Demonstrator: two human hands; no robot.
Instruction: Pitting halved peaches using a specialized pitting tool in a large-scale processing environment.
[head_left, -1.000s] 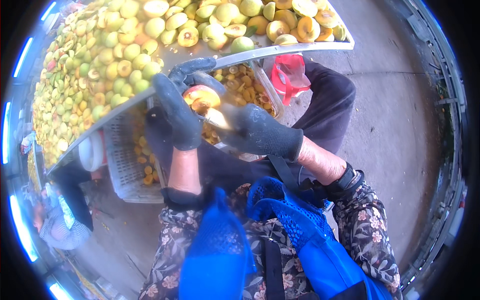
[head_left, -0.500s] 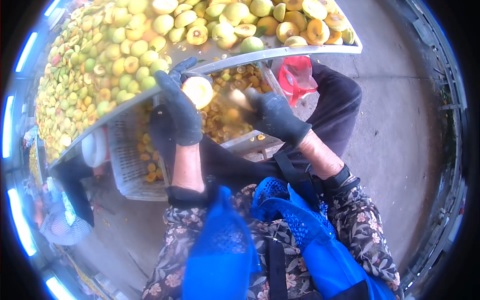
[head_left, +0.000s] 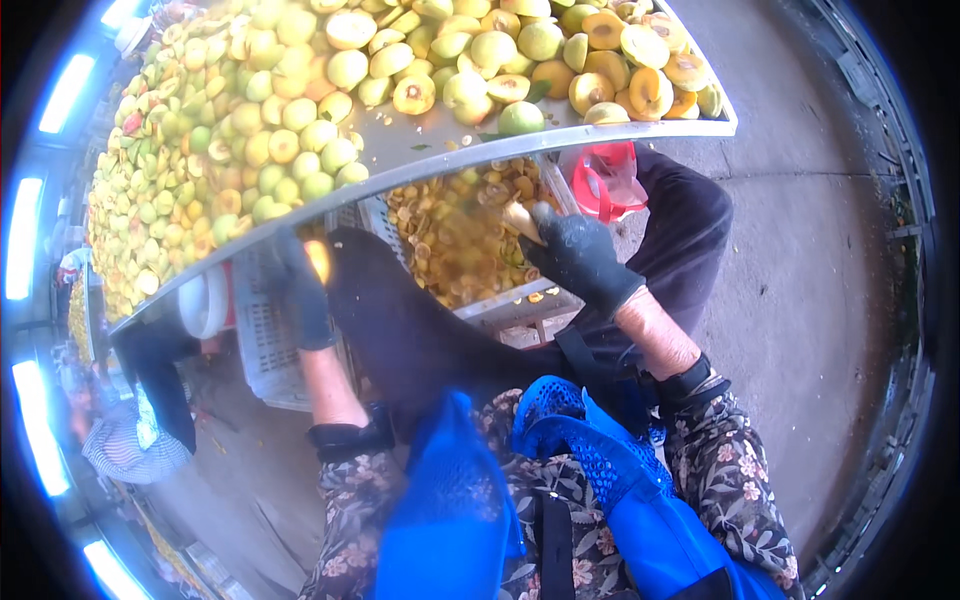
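Right hand has gloved fingers wrapped round a pale tool, tip off to the left, over the right crate of scraps; likely parked there so drips and bits land in the crate. Left hand is over by the left crate, orange fruit piece at its fingers; can't tell if it grips or has let go (motion blur). Both crates sit under the near edge of the tray, probably for a short reach from the fruit pile. Vs half a second ago: left hand plus fruit piece are nearer and further left, off the right crate; tool still in the right hand
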